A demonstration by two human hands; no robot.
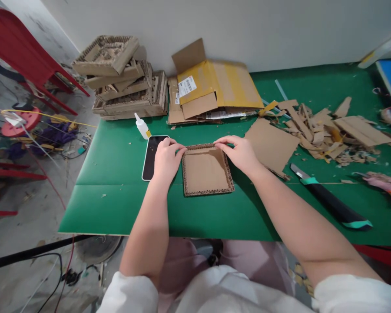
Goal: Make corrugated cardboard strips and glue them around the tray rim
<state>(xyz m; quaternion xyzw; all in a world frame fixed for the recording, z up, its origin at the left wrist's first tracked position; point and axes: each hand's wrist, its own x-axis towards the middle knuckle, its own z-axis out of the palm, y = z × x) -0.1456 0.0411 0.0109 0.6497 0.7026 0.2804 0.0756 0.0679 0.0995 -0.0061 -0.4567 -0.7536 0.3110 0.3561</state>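
Note:
A shallow square cardboard tray (207, 171) with corrugated rims lies on the green table in front of me. My left hand (168, 156) pinches its far left corner between thumb and fingers, the back of the hand covering part of a smartphone (149, 163). At the far right corner, my right hand (237, 152) has its thumb and fingers closed on the rim. Just behind the phone, a white glue bottle (142, 127) with a pointed nozzle stands upright. A flat cardboard piece (272, 145) lies to the right of the tray, partly behind my right forearm.
Stacked cardboard trays (127, 87) stand at the back left, beside a yellow-taped cardboard box (221, 87). Cardboard scraps (322, 130) are heaped at the right. A utility knife (332, 200) lies with its blade exposed near my right forearm. A red chair (29, 52) is at the left.

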